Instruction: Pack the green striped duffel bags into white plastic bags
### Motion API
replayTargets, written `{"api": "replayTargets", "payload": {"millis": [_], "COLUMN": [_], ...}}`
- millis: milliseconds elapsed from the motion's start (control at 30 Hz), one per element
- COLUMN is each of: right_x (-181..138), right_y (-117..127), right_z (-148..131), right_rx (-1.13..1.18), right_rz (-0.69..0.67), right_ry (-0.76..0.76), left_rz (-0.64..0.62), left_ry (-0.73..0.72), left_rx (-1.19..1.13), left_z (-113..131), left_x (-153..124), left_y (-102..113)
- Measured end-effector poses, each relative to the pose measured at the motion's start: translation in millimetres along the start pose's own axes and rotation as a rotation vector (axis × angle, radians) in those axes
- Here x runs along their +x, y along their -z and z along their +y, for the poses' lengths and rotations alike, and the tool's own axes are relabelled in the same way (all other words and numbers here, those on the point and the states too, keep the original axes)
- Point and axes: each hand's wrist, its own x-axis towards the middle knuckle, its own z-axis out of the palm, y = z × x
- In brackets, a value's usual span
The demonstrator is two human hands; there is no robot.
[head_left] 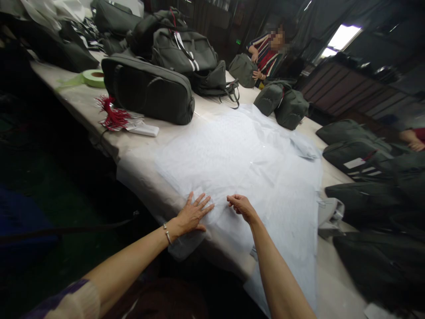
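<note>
Thin, whitish see-through plastic bags or sheets (212, 150) lie spread and overlapping across the table in front of me, hanging over its near edge. My left hand (192, 215) rests on the plastic by that edge, fingers spread and flat. Just to its right, my right hand (242, 206) has its thumb and fingers pinched together over the same plastic. Whether a fold of film is between those fingertips is too small to make out. Small print seems to show faintly on the plastic.
Dark green bags (149, 91) stand at the back left, near red-stringed tags (114, 115) and a pale green tape roll (94, 78). More bags (358, 150) line the right side, by a grey tape dispenser (330, 215). A person (265, 53) handles a bag across the table (341, 266).
</note>
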Motion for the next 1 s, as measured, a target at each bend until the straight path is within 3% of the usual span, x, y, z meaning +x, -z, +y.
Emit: {"api": "replayTargets", "payload": {"millis": [200,367,600,700,767,900,1000], "right_x": [26.6,23.6,-12.5,-17.8,-15.5,-1.3,15.0], "right_y": [-6.6,-3.0,13.6,16.6,4.1,-39.4,-37.5], "right_z": [-10.6,-21.3,-8.9,-12.7,-12.4,5.8,16.8], "right_rx": [-0.379,-0.547,-0.612,-0.63,-0.681,-0.864,-0.74], "right_rz": [0.086,0.218,0.407,0.544,0.598,0.4,0.311], "right_ry": [-0.176,-0.211,-0.108,0.01,0.144,0.373,0.42], "left_rz": [-0.027,-0.026,-0.023,-0.031,-0.028,-0.066,-0.103], "left_ry": [0.025,0.022,0.022,0.023,0.034,0.06,0.089], "left_rx": [-0.038,-0.038,-0.084,-0.094,-0.074,-0.047,-0.103], "left_z": [0.3,0.0,-1.1,-1.6,-1.2,-0.2,-5.3], "left_x": [2.6,2.6,2.6,3.1,3.7,6.7,12.1], "left_y": [1.7,2.6,5.0,1.4,-2.0,-1.5,7.5]}}
